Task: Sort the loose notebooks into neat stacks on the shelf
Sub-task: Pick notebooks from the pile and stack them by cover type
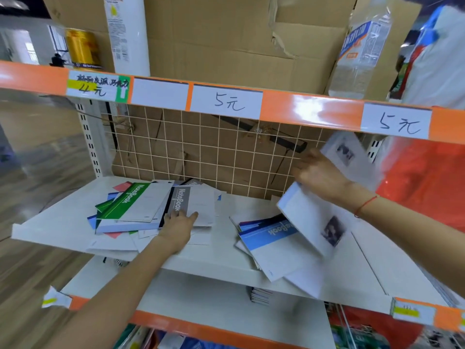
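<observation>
Loose notebooks lie scattered on the white shelf (pixel 221 250). On the left is a messy pile topped by a green notebook (pixel 136 202), with a grey notebook (pixel 191 204) beside it. My left hand (pixel 178 226) rests flat on the grey notebook, fingers straight. On the right lies a blue notebook (pixel 269 241) among white ones. My right hand (pixel 319 175) holds a white notebook (pixel 314 217) with a small dark picture, tilted above the blue one. Another white notebook (pixel 349 157) sits blurred behind that hand.
A wire grid (pixel 214 152) backed by cardboard closes the rear of the shelf. The orange rail (pixel 302 107) of the upper shelf, with price tags, runs overhead. Boxes, a gold can (pixel 81 47) and bottles stand above. Red bags (pixel 425 180) hang at the right. More notebooks lie on the shelf below.
</observation>
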Motion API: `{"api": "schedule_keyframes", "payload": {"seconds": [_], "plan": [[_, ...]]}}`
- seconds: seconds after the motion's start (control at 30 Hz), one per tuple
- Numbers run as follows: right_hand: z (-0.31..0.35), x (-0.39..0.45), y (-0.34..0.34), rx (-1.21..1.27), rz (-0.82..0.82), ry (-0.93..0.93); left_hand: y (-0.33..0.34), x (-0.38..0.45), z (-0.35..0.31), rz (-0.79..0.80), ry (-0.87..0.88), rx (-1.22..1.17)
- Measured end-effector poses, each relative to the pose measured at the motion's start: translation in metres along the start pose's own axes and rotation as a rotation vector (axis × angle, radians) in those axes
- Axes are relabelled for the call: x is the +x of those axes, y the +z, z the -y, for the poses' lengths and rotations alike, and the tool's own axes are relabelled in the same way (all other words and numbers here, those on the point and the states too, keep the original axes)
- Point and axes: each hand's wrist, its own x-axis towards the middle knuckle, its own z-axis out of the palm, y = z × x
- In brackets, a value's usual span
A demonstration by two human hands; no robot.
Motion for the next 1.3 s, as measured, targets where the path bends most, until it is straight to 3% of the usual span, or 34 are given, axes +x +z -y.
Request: {"api": "schedule_keyframes", "payload": {"seconds": [0.13, 0.27, 0.4, 0.5, 0.63, 0.7, 1.03, 1.13, 1.3], "plan": [[0.003, 0.011, 0.014, -0.143, 0.077, -0.218, 0.002, 0.0, -0.001, -0.004, -0.008, 0.001], [0.059, 0.002, 0.048, 0.066, 0.039, -0.294, 0.005, 0.0, 0.0, -0.006, -0.014, -0.019], [0.114, -0.027, 0.076, 0.433, 0.371, -0.035, 0.011, -0.002, -0.002, 0.0, -0.032, -0.015], [0.104, -0.051, 0.067, 0.684, 0.565, 0.108, 0.014, 0.002, -0.001, -0.011, -0.039, -0.053], [0.08, -0.076, 0.059, 0.83, 0.904, 0.141, 0.018, 0.008, -0.004, -0.06, -0.018, -0.005], [0.081, -0.084, 0.057, 0.796, 0.962, 0.107, 0.019, 0.009, -0.005, -0.051, -0.013, 0.039], [0.096, -0.084, 0.05, 0.645, 0.95, 0.049, 0.017, 0.011, 0.008, 0.084, 0.023, -0.028], [0.099, -0.086, 0.054, 0.474, 0.74, 0.035, 0.017, 0.01, 0.007, 0.096, 0.024, -0.013], [0.111, -0.086, 0.075, 0.443, 0.494, 0.089, 0.017, 0.004, -0.002, 0.052, -0.031, 0.1]]}}
